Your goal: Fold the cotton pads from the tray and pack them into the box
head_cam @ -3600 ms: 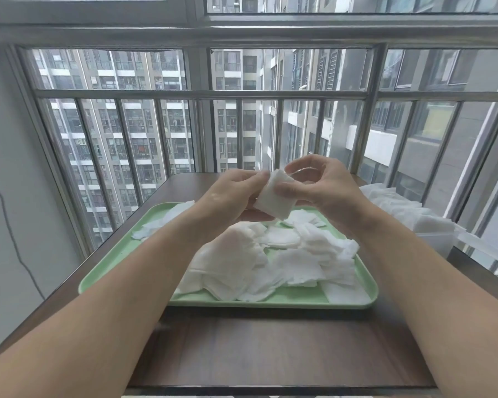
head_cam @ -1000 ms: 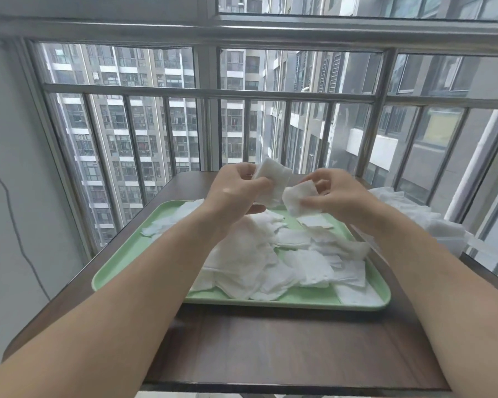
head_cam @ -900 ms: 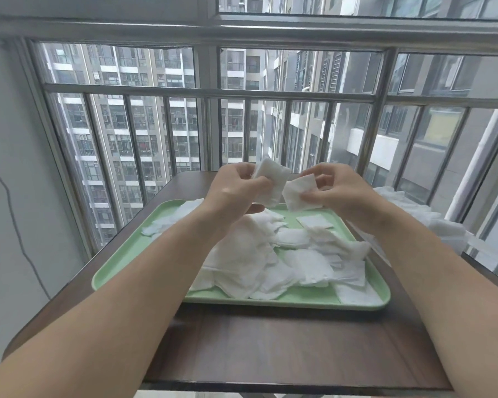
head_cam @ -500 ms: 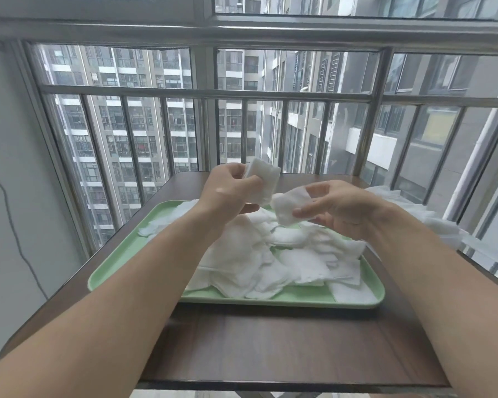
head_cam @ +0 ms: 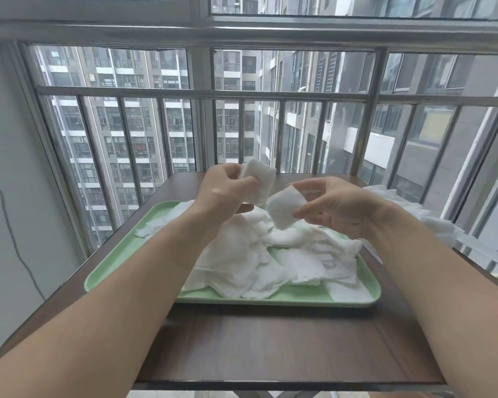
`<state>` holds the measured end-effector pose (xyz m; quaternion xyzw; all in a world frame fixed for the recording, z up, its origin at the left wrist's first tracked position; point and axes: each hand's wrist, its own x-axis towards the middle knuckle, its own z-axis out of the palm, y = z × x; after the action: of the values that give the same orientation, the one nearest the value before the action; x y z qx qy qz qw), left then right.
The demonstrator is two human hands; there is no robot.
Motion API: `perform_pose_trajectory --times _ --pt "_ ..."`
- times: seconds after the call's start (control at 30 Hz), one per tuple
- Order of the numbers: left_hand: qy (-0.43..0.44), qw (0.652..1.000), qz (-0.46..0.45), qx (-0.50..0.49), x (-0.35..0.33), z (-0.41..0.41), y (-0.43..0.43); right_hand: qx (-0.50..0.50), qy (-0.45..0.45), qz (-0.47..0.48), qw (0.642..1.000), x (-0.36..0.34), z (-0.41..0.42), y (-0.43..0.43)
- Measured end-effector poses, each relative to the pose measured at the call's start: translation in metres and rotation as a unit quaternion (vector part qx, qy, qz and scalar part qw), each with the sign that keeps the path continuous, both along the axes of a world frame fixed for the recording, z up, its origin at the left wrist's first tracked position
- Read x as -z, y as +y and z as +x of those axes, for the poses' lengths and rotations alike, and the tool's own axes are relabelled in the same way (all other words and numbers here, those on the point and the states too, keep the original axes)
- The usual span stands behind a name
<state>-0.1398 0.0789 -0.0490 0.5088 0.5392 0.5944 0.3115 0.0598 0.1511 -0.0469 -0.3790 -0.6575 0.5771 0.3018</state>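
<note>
A green tray [head_cam: 118,262] on the brown table holds a loose heap of white cotton pads [head_cam: 259,254]. Above the heap, my left hand [head_cam: 224,193] grips a small stack of folded pads [head_cam: 258,180]. My right hand [head_cam: 337,209] pinches a single pad [head_cam: 283,206] by its right edge, just right of and below the stack. The two held pieces are close but apart. The box [head_cam: 431,222] sits at the table's right edge, heaped with white pads and partly hidden behind my right arm.
The brown table [head_cam: 270,346] runs up to a metal window railing [head_cam: 202,94] at the back. A grey wall with a thin cable [head_cam: 15,237] stands on the left. The table's front edge is near my forearms.
My right hand picked up a second pad and has lifted and flattened it beside the folded stack. My left hand has kept hold of the stack, almost still.
</note>
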Motion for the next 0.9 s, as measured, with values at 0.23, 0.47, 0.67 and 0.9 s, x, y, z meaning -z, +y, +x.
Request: perform_pose_trajectory --times 0.23,0.47,0.67,0.9 --pt "-0.001 1.000 -0.004 -0.005 0.0022 -0.0017 0.0039 -0.079 0.043 0.042 0.995 -0.0025 -0.0003 -0.0055" --pt "0.035 0.998 -0.007 0.050 0.0050 0.0003 0.0058 -0.091 0.082 0.054 0.991 -0.0028 -0.0039 -0.0033" --pt "0.044 0.992 0.001 0.118 0.0038 0.0032 0.0016 -0.027 0.063 0.103 0.992 -0.0019 -0.0059 -0.0031" --pt "0.051 0.989 -0.001 0.135 0.0033 0.0019 0.0001 0.004 0.048 0.136 0.990 -0.0019 -0.0057 -0.0067"
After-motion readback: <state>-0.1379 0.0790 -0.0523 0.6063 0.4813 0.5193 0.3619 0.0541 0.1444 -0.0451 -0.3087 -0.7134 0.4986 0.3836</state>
